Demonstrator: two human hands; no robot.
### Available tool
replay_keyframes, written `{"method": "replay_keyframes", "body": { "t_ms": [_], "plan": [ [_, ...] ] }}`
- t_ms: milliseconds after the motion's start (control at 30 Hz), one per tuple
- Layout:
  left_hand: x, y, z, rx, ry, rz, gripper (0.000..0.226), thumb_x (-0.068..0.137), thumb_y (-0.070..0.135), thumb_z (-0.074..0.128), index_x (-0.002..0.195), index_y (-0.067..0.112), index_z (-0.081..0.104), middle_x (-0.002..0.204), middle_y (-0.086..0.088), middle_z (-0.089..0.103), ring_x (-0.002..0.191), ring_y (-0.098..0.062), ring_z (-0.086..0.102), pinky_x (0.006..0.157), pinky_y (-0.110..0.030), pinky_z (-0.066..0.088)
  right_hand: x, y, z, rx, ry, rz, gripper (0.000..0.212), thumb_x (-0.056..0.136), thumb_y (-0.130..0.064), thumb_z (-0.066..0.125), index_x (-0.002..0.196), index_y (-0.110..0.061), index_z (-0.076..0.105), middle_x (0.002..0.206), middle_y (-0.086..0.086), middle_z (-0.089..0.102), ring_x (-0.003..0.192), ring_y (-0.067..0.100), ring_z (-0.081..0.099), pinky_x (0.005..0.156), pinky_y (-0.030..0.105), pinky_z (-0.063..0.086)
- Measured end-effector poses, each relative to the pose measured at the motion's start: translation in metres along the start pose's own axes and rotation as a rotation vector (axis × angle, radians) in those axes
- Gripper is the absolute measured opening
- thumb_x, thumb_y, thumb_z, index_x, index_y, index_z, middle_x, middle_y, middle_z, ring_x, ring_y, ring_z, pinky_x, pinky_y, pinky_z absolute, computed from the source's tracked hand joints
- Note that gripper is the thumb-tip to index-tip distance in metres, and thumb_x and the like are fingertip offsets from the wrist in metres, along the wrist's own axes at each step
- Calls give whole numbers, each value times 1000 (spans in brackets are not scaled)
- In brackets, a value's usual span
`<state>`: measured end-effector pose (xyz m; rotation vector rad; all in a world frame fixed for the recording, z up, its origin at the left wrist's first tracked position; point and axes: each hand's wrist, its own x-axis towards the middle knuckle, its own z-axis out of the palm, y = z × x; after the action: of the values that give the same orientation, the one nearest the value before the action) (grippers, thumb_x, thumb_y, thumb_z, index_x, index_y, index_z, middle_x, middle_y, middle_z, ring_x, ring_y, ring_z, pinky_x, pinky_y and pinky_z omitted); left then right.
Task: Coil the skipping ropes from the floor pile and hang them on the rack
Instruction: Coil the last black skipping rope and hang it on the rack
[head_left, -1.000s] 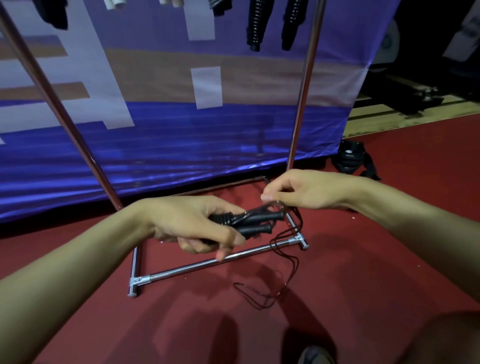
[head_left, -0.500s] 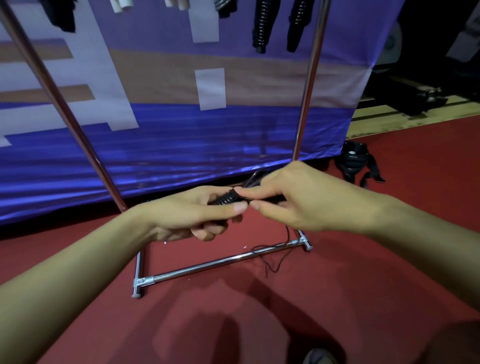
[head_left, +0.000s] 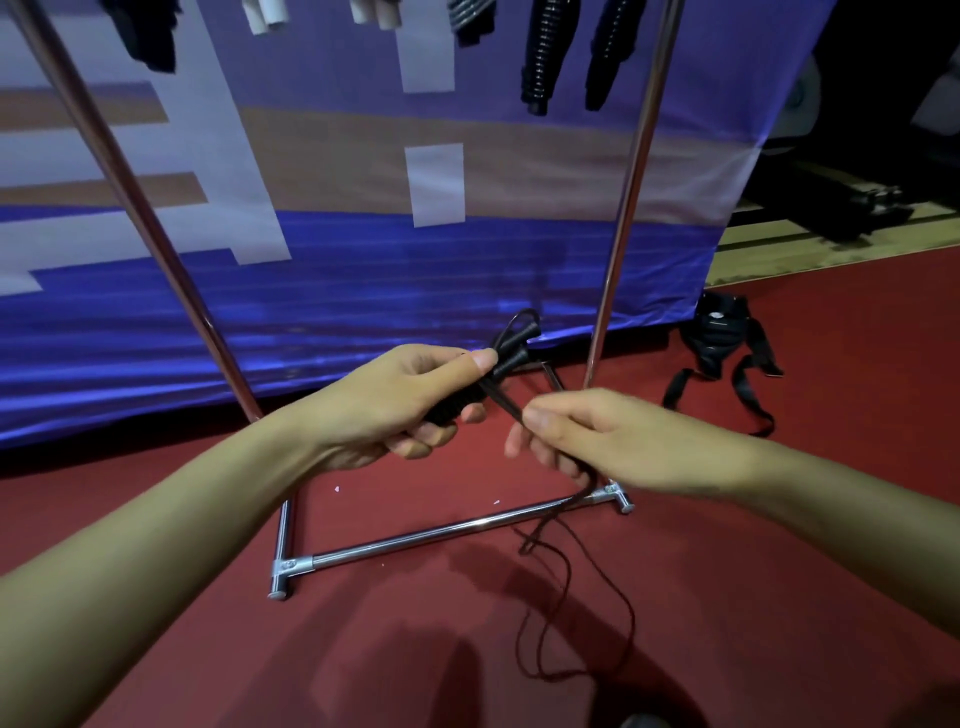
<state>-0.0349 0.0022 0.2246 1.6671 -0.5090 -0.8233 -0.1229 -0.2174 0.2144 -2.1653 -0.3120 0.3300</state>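
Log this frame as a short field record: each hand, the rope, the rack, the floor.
left hand: grips both black rope handles
right hand: pinches the cord just below the handles
cord: loose end trails on the red floor, not coiled
rack: chrome base ahead; other handles hang above
floor: black strap item at right

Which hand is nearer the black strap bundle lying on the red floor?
Right. The right hand pinches the cord just left of the strap bundle; the left hand, gripping the rope handles, sits farther left.
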Motion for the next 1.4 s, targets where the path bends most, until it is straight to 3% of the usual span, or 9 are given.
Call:
{"method": "replay_keyframes", "body": {
  "t_ms": [167, 333, 467, 633, 867, 1033, 1133, 1267, 1400],
  "plan": [
    [-3, 6, 1, -36, -70, 6, 29, 92, 49, 59, 98, 21, 65, 71, -1, 48, 47, -9, 20, 37, -14, 11, 2, 18, -9, 72, -201, -6, 25, 108, -20, 48, 93, -11, 65, 76, -2, 66, 71, 12, 62, 73, 28, 52],
    [-8, 8, 1, -48, -196, -41, 22, 94, 47, 59, 86, 28, 69, 66, 1, 48, 42, -6, 23, 38, -14, 9, 4, 25, -23, -49, -228, -29, 34, 106, -36, 50, 109, -15, 77, 84, 8, 54, 73, 16, 60, 77, 35, 58],
    [-7, 7, -3, 74, -271, -52, 22, 91, 46, 67, 80, 27, 64, 67, 0, 49, 41, -7, 26, 36, -12, 15, 4, 26, -29, 96, -233, 20, 46, 100, -50, 42, 88, -18, 73, 67, -7, 40, 60, 9, 35, 61, 20, 34],
    [-7, 6, 7, 348, -391, -184, 43, 92, 37, 71, 104, -1, 54, 69, -2, 57, 43, -9, 33, 38, -17, 18, 12, 22, -39, -270, -188, -42, 24, 100, -43, 62, 85, -29, 73, 73, -14, 63, 70, 2, 54, 72, 26, 44],
    [1, 3, 24, 541, -355, -195, 7, 98, 34, 69, 103, 31, 66, 68, 2, 58, 48, -16, 37, 45, -23, 23, 14, -10, -36, -663, 95, -193, 23, 87, -58, 65, 90, -40, 79, 78, -20, 67, 75, 1, 62, 66, 30, 49],
    [4, -1, 29, 542, -261, -102, 19, 98, 33, 69, 113, 21, 66, 67, 5, 58, 45, -14, 40, 41, -22, 28, 9, -29, -23, -912, 227, -307, 24, 94, -57, 59, 100, -41, 76, 78, -19, 53, 83, 11, 63, 60, 28, 36],
    [4, -4, 21, 461, -159, -75, 32, 98, 30, 69, 118, 7, 59, 70, 3, 60, 44, -13, 41, 39, -22, 28, 4, -29, -23, -766, 156, -268, 31, 99, -53, 49, 112, -42, 74, 71, -18, 60, 71, 9, 65, 64, 31, 50],
    [-3, -7, 8, 313, -244, -73, 45, 99, 40, 61, 129, 7, 53, 85, 0, 59, 53, -13, 48, 45, -20, 31, -9, -26, -27, -536, -97, -113, 44, 108, -31, 46, 148, -50, 46, 73, -13, 74, 58, 1, 69, 61, 14, 52],
    [-3, -5, 14, 127, -207, -97, 56, 99, 60, 36, 129, 18, 57, 84, -1, 55, 53, -10, 45, 42, -21, 26, -7, -22, -28, -611, 6, -215, 50, 107, -25, 49, 152, -46, 42, 79, -15, 71, 61, 2, 69, 62, 12, 51]
  ]
}}
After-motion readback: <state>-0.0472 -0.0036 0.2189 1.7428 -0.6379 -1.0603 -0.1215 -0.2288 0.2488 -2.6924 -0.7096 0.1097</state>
